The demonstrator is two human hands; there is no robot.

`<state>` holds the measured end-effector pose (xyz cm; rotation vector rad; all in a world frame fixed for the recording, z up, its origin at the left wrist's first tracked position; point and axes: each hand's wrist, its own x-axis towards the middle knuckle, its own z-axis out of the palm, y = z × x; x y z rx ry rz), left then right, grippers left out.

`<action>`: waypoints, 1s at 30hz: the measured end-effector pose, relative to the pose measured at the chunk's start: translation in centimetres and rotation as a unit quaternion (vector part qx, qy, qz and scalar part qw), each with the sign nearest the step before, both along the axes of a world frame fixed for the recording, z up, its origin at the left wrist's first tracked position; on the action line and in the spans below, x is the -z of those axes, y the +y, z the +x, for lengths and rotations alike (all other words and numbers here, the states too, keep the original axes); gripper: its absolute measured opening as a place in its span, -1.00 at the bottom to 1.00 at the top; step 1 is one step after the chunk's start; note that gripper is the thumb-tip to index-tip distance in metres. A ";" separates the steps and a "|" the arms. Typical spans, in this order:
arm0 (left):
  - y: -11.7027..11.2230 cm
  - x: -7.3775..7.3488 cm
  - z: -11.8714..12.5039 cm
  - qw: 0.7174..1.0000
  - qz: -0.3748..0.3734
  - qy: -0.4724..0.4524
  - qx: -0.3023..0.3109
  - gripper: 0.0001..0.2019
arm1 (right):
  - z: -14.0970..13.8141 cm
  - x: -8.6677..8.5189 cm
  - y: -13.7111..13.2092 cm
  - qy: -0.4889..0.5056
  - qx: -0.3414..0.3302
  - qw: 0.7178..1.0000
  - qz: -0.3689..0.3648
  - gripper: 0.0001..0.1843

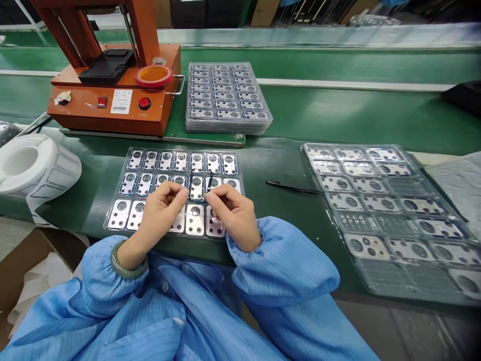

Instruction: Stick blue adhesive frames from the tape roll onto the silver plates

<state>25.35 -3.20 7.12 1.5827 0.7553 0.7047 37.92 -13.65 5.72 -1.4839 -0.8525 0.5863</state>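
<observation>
A clear plastic tray (240, 170) lies on the green bench mat, holding rows of small metal camera-cutout plates with dark film covers. My right hand (235, 215) is shut on slim black tweezers (209, 183), their tip over a plate in the middle row. My left hand (161, 213) hovers just beside it, its fingertips pinched over the same row. Whether those fingertips hold anything is hidden. Both hands cover part of the bottom row.
An orange bench press (112, 95) with red buttons stands behind the tray. Next to it sits a stack of filled trays (227, 98). Another tray of plates (387, 215) lies to the right, with black tweezers (293, 187) beside it. A label roll (37, 168) sits at left.
</observation>
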 end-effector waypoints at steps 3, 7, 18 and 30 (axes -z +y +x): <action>0.0 0.0 0.7 1.000 0.009 0.023 0.001 -0.79 | 0.6 -0.1 -0.2 0.010 0.011 1.000 0.000 -0.78; 0.2 0.3 1.8 0.998 -0.019 0.054 0.016 -0.80 | 1.8 -0.1 -0.8 0.028 0.031 0.999 -0.013 -0.77; 0.0 0.5 3.6 0.995 -0.035 0.055 0.079 -0.78 | 2.9 0.3 -1.5 0.077 0.021 0.996 -0.049 -0.74; 0.2 1.1 4.9 0.959 0.189 0.190 0.093 -0.85 | 4.8 1.5 -1.2 -0.109 0.027 0.985 -0.131 -0.79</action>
